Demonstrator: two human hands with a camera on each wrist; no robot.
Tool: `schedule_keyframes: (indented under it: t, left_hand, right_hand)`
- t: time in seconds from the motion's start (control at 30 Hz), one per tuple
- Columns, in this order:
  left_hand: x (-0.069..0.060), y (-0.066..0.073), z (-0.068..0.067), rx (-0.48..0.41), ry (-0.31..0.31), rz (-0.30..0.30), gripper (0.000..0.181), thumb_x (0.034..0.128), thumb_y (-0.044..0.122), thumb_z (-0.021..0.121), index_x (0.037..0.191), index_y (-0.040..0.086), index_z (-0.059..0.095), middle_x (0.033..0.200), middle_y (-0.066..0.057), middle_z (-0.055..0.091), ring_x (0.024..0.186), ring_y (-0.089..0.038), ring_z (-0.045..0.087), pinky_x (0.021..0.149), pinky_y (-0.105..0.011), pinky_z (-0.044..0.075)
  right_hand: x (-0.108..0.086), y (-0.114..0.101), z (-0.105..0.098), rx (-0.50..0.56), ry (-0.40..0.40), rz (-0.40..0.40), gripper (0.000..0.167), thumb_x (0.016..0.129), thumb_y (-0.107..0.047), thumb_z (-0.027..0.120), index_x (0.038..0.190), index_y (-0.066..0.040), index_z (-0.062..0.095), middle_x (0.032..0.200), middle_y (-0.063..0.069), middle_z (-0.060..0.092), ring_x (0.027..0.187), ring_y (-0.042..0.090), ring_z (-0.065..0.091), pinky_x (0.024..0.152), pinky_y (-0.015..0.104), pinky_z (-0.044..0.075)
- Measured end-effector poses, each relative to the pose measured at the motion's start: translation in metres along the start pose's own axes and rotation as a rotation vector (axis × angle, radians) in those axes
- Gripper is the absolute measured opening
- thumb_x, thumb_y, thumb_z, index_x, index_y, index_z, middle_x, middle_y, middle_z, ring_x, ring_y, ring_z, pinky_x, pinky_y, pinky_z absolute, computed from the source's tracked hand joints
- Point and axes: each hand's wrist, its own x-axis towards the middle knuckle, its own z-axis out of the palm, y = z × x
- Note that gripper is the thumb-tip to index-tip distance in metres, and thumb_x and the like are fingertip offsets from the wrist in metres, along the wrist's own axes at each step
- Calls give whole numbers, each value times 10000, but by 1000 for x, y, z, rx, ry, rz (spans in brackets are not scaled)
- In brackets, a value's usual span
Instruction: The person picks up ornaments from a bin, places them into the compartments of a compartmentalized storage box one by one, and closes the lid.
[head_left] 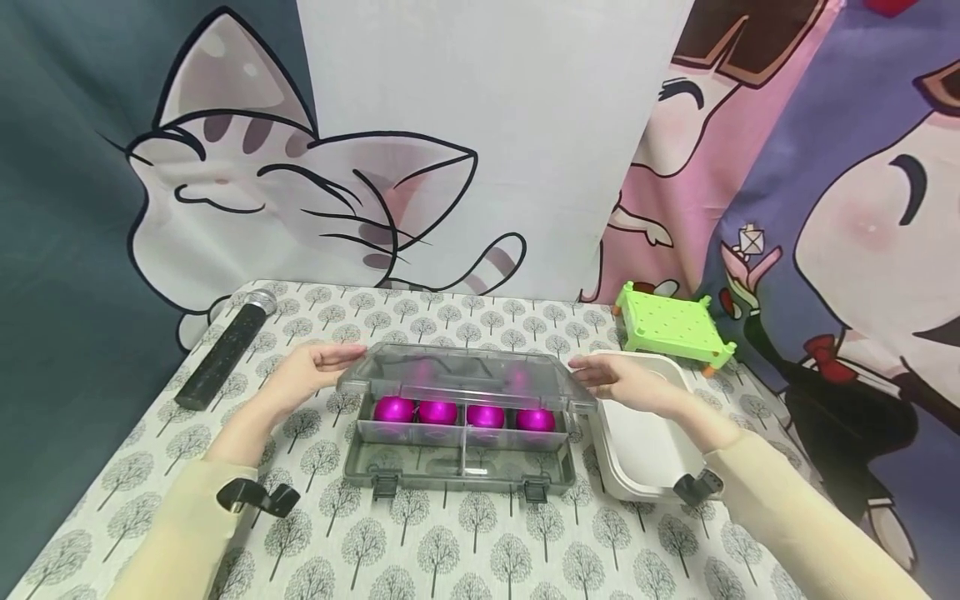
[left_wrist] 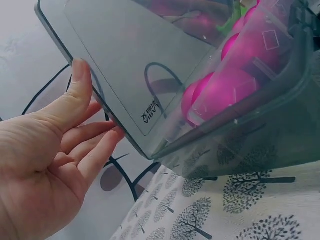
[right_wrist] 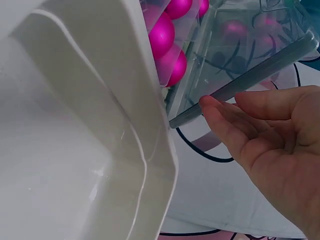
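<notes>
A clear grey plastic organizer box (head_left: pixel 405 481) stands on the table with its hinged lid (head_left: pixel 465 375) tilted partway up. Shiny magenta balls (head_left: pixel 486 416) fill its back row of compartments, while the front compartments hold nothing. My left hand (head_left: pixel 315 375) touches the lid's left edge with thumb and fingertips; in the left wrist view the fingers (left_wrist: pixel 90 155) are loosely bent along that edge. On the other side my right hand (head_left: pixel 622 382) meets the lid's right edge; the right wrist view shows its fairly straight fingers (right_wrist: pixel 225 120) touching the rim.
Close to the box's right side stands a white plastic basin (head_left: pixel 637 450). Behind it is a small green toy bed (head_left: pixel 671 325) with orange feet. A black microphone (head_left: pixel 225 350) lies at the table's left. The tree-print tablecloth (head_left: pixel 435 550) covers the table; a cartoon curtain (head_left: pixel 487 150) hangs behind.
</notes>
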Motion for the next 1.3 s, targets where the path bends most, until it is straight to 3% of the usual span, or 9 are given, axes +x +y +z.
schedule_keyframes:
  t: [0.13,0.23,0.43,0.63,0.73,0.9,1.03,1.2,1.3]
  left_hand:
    - [-3,-4,1,19,-19,7,529,893,70,663,1371,-64,480,1379,-231,526,1181,-125,628,1103,-405,414]
    - [-5,-9,2,-8,-38,18,547,883,43,667,1372,-88,462,1384,-264,504,1235,-259,595,1046,-262,471]
    - [-10,-24,5,-105,-98,83,637,842,7,693,1379,-157,391,1412,-345,405,1122,67,580,973,-113,463]
    - [-13,-33,6,-103,-132,100,693,810,20,722,1388,-155,381,1431,-340,377,1144,79,560,984,-119,456]
    - [-14,-34,7,-87,-137,68,726,792,48,746,1400,-127,391,1453,-308,376,1236,-109,576,993,-139,460]
    - [-15,-34,8,-58,-160,46,772,762,74,776,1414,-96,398,1479,-290,362,1314,-462,440,1039,-257,463]
    - [-16,-35,9,-49,-181,59,805,740,63,790,1413,-109,384,1482,-301,346,1313,-504,413,1051,-297,454]
    - [-17,-36,9,-54,-201,80,807,737,30,785,1407,-133,366,1479,-307,340,1315,-503,399,1041,-215,445]
    - [-19,-34,6,-8,-214,72,822,741,72,792,1420,-114,368,1490,-301,334,1323,-510,398,1088,-338,420]
  right_hand:
    - [0,1,3,10,-3,9,516,876,124,446,1378,203,354,1357,401,467,1234,512,511,1023,483,517]
    - [-1,1,5,5,-11,27,531,866,113,450,1383,196,358,1334,393,497,1214,501,534,1019,484,520]
    - [-4,-2,9,5,-46,73,562,889,61,503,1417,157,338,1341,363,513,1228,494,530,1058,548,467]
    - [-5,-4,13,37,-98,101,655,880,61,498,1471,138,228,1373,370,476,1241,482,525,1079,570,436]
    - [-5,-4,15,46,-119,104,692,855,81,493,1473,152,190,1378,392,452,1235,485,527,1067,547,460]
    - [-6,-4,18,38,-124,123,726,832,98,490,1486,134,179,1379,393,450,1227,483,533,1056,537,476]
    - [-6,-4,20,42,-161,105,775,810,132,478,1499,128,123,1396,408,417,1240,497,515,1056,541,474]
    - [-4,-3,22,72,-209,94,783,802,159,453,1490,151,77,1415,435,359,1271,528,465,1072,534,458]
    - [-3,-6,20,42,-231,106,746,857,94,510,1491,140,120,1422,414,372,1291,520,449,1080,531,453]
